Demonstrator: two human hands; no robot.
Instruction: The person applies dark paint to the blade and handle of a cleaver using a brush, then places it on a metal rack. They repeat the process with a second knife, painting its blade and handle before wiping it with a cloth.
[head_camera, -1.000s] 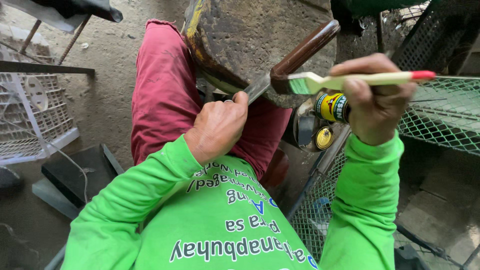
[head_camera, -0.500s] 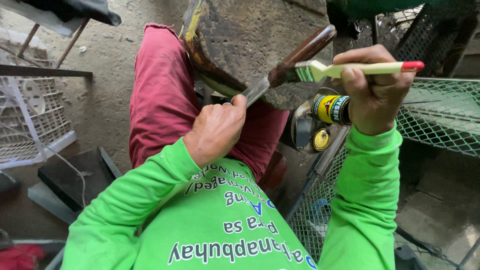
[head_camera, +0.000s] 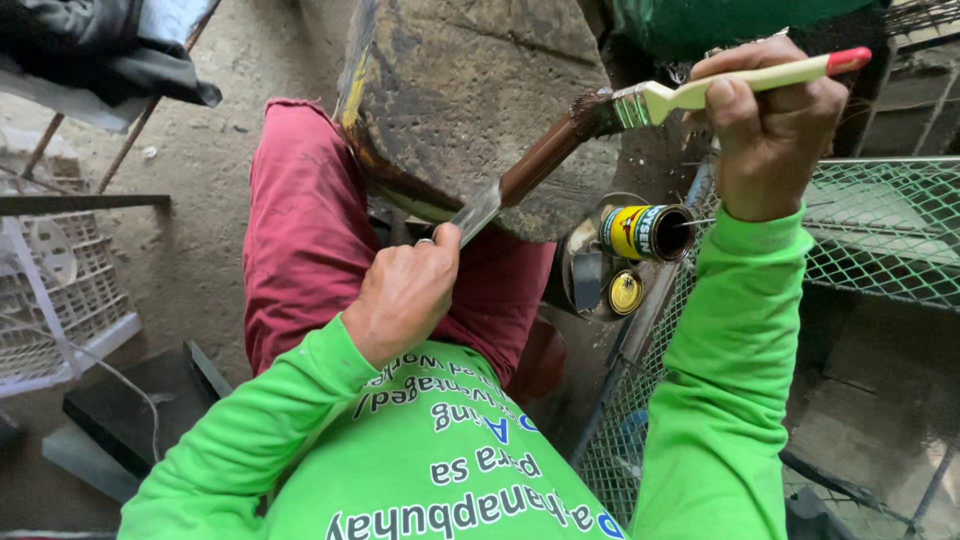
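My left hand (head_camera: 405, 295) grips the metal blade end of a knife (head_camera: 478, 210), whose brown wooden handle (head_camera: 540, 160) points up and to the right. My right hand (head_camera: 770, 125) holds a paintbrush (head_camera: 700, 90) with a pale wooden handle and a red tip. Its brown-wet bristles (head_camera: 597, 112) touch the top end of the knife handle. A small open tin of brown varnish (head_camera: 645, 232) lies tilted on a round metal part beside my knee, its yellow lid (head_camera: 626, 292) below it.
A big stained stone block (head_camera: 480, 90) stands in front of my red-trousered leg (head_camera: 300, 230). A green wire mesh panel (head_camera: 880, 230) lies to the right. A white plastic crate (head_camera: 60, 300) and dark slabs (head_camera: 130, 400) are on the concrete floor at left.
My right hand has lifted the brush from level to slanted, and its bristles now meet the end of the knife handle. The view has shifted slightly closer.
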